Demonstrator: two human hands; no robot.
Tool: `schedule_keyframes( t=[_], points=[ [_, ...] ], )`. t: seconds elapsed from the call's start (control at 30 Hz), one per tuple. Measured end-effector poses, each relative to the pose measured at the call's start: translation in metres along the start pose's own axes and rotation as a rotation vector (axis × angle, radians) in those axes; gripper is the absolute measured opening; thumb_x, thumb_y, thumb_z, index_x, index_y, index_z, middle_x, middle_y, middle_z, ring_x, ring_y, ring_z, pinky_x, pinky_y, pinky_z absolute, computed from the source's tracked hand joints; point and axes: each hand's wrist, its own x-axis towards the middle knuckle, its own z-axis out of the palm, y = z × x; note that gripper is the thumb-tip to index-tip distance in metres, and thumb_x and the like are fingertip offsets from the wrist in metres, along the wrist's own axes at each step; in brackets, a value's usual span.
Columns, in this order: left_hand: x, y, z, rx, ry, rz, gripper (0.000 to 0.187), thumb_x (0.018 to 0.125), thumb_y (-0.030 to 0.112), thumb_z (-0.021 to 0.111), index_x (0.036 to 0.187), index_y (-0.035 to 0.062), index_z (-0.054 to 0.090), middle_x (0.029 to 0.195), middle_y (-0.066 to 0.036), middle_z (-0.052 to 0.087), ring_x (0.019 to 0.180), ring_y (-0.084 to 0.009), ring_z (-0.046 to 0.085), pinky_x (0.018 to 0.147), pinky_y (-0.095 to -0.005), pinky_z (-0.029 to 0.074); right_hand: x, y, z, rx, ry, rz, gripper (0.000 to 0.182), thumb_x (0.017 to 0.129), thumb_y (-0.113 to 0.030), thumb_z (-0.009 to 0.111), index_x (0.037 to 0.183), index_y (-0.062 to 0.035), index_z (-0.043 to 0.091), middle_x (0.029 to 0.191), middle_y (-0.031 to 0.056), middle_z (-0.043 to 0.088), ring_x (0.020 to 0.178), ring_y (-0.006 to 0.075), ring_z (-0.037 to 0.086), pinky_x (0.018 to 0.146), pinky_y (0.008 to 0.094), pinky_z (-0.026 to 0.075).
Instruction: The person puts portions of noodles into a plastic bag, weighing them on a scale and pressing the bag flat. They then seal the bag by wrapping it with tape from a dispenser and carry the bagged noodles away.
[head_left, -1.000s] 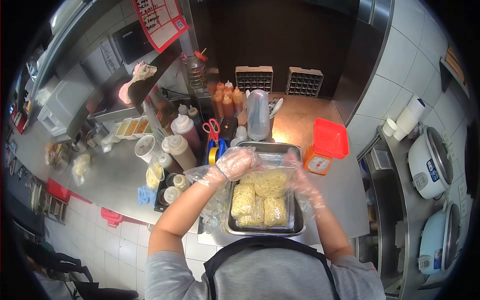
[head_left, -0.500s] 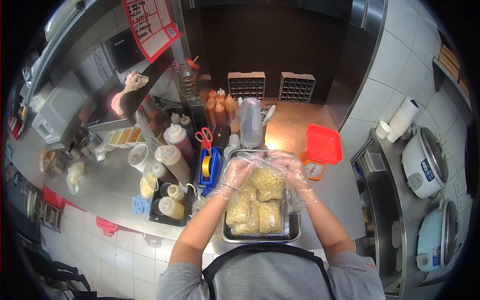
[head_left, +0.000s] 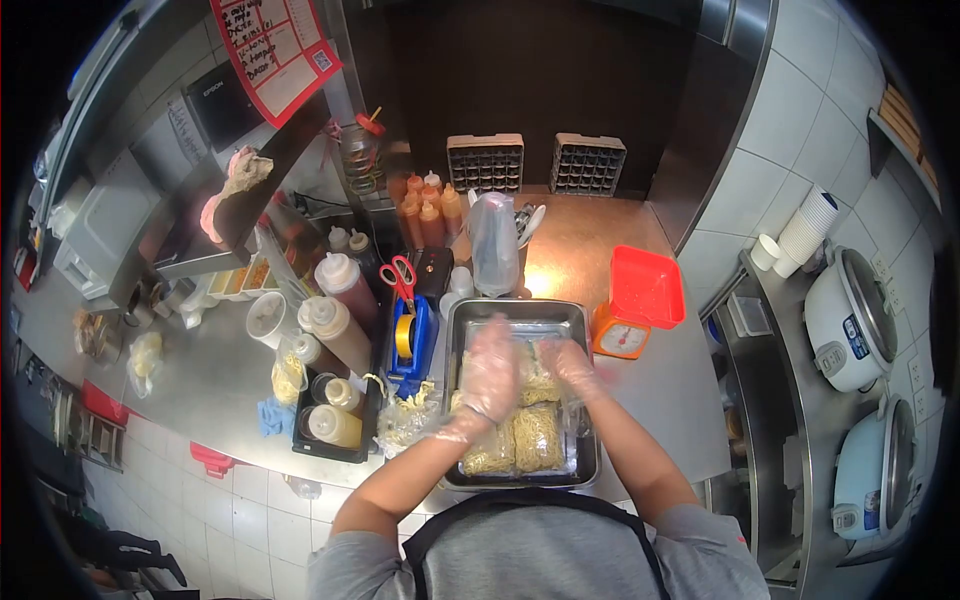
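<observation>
Both hands wear clear plastic gloves over a steel tray that holds several clear bags of pale yellow noodles. My left hand is above the left-hand bags, its fingers stretched out and somewhat blurred. It covers part of the noodles below. My right hand is at the upper right bag of noodles, fingers bent toward it. Blur and the glove hide whether they grip the plastic. Nearest me in the tray lies another bag of noodles, uncovered by the hands.
An orange scale with a red basin stands right of the tray. To the left are a blue tape dispenser, red scissors and a black bin of sauce bottles. A plastic-wrapped container stands behind.
The upper noodle bag's plastic, held up between both hands before, is now lowered. My left hand has moved down over the tray with fingers extended; my right hand has shifted slightly down and left.
</observation>
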Motion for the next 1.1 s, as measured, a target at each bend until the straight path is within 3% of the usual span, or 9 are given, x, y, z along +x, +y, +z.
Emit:
schedule_keyframes(
  t=[0.07, 0.17, 0.27, 0.57, 0.63, 0.77, 0.8, 0.9, 1.1],
  points=[
    [-0.017, 0.015, 0.020, 0.056, -0.203, 0.320, 0.058, 0.083, 0.008, 0.049, 0.137, -0.0088, 0.036, 0.141, -0.027, 0.040, 0.132, -0.0370, 0.040, 0.113, -0.0446, 0.028, 0.028, 0.048, 0.018, 0.087, -0.052, -0.051, 0.040, 0.092, -0.035, 0.055, 0.089, 0.0031, 0.068, 0.077, 0.0218, 0.065, 0.069, 0.0266, 0.064, 0.067, 0.0374, 0.049],
    [-0.017, 0.000, 0.051, 0.068, -0.301, 0.275, 0.063, 0.080, 0.008, 0.048, 0.139, -0.0083, 0.034, 0.141, -0.028, 0.040, 0.135, -0.0364, 0.037, 0.115, -0.0437, 0.025, 0.007, -0.006, -0.018, 0.073, -0.118, 0.006, 0.042, 0.092, -0.035, 0.058, 0.088, 0.0053, 0.068, 0.080, 0.0218, 0.067, 0.070, 0.0271, 0.065, 0.067, 0.0380, 0.049],
    [0.006, -0.014, 0.067, 0.096, -0.436, 0.186, 0.053, 0.082, 0.005, 0.047, 0.133, -0.0079, 0.042, 0.135, -0.026, 0.048, 0.127, -0.0342, 0.047, 0.110, -0.0418, 0.033, 0.013, 0.020, -0.009, 0.583, -0.191, 0.253, 0.035, 0.094, -0.035, 0.060, 0.094, -0.0003, 0.064, 0.084, 0.0050, 0.065, 0.068, 0.0179, 0.058, 0.066, 0.0352, 0.049],
    [0.081, -0.024, -0.024, -0.320, -0.759, -0.316, 0.056, 0.081, 0.042, 0.069, 0.124, 0.0081, 0.057, 0.108, -0.017, 0.068, 0.104, -0.0290, 0.064, 0.092, -0.0385, 0.048, -0.059, -0.027, 0.008, 1.361, 0.052, 0.209, 0.064, 0.091, -0.050, 0.059, 0.131, -0.0016, 0.045, 0.128, 0.0121, 0.053, 0.123, 0.0247, 0.049, 0.100, 0.0404, 0.043],
    [0.065, -0.003, -0.038, -0.546, -0.824, -0.311, 0.059, 0.083, 0.049, 0.067, 0.121, 0.0042, 0.059, 0.112, -0.016, 0.067, 0.105, -0.0256, 0.063, 0.092, -0.0361, 0.046, -0.062, -0.049, 0.009, 1.558, -0.203, -0.040, 0.069, 0.094, -0.050, 0.053, 0.140, -0.0025, 0.036, 0.138, 0.0129, 0.047, 0.130, 0.0273, 0.044, 0.108, 0.0452, 0.036],
    [0.033, -0.032, 0.003, -1.320, -0.428, -0.736, 0.072, 0.096, 0.063, 0.038, 0.118, -0.0032, 0.057, 0.118, -0.013, 0.059, 0.111, -0.0221, 0.053, 0.101, -0.0320, 0.038, -0.078, -0.075, 0.003, 1.703, -0.339, -0.053, 0.067, 0.095, -0.048, 0.052, 0.142, -0.0045, 0.034, 0.139, 0.0117, 0.045, 0.127, 0.0272, 0.047, 0.109, 0.0452, 0.036],
    [0.030, -0.031, 0.006, -0.969, -0.362, -0.706, 0.075, 0.097, 0.065, 0.028, 0.119, -0.0010, 0.057, 0.116, -0.012, 0.060, 0.110, -0.0201, 0.053, 0.102, -0.0326, 0.037, -0.084, -0.087, 0.002, 1.689, -0.352, -0.047, 0.066, 0.095, -0.047, 0.053, 0.142, -0.0045, 0.034, 0.138, 0.0115, 0.047, 0.125, 0.0271, 0.048, 0.108, 0.0453, 0.037],
    [0.026, -0.024, -0.006, -1.739, -0.533, -0.852, 0.068, 0.097, 0.061, 0.036, 0.122, 0.0023, 0.057, 0.119, -0.012, 0.059, 0.107, -0.0177, 0.056, 0.093, -0.0333, 0.045, -0.100, -0.124, -0.013, 1.416, -0.307, -0.039, 0.062, 0.094, -0.041, 0.059, 0.137, 0.0001, 0.040, 0.127, 0.0102, 0.055, 0.115, 0.0219, 0.054, 0.101, 0.0368, 0.042],
    [0.013, -0.029, 0.000, -1.474, -0.006, -0.666, 0.034, 0.096, 0.036, 0.059, 0.092, 0.0028, 0.065, 0.083, 0.001, 0.062, 0.072, -0.0070, 0.052, 0.064, -0.0258, 0.046, -0.112, -0.140, -0.030, 1.087, -0.250, -0.137, 0.052, 0.090, -0.028, 0.067, 0.129, 0.0013, 0.049, 0.116, 0.0081, 0.060, 0.104, 0.0163, 0.058, 0.091, 0.0324, 0.046]
  ],
)
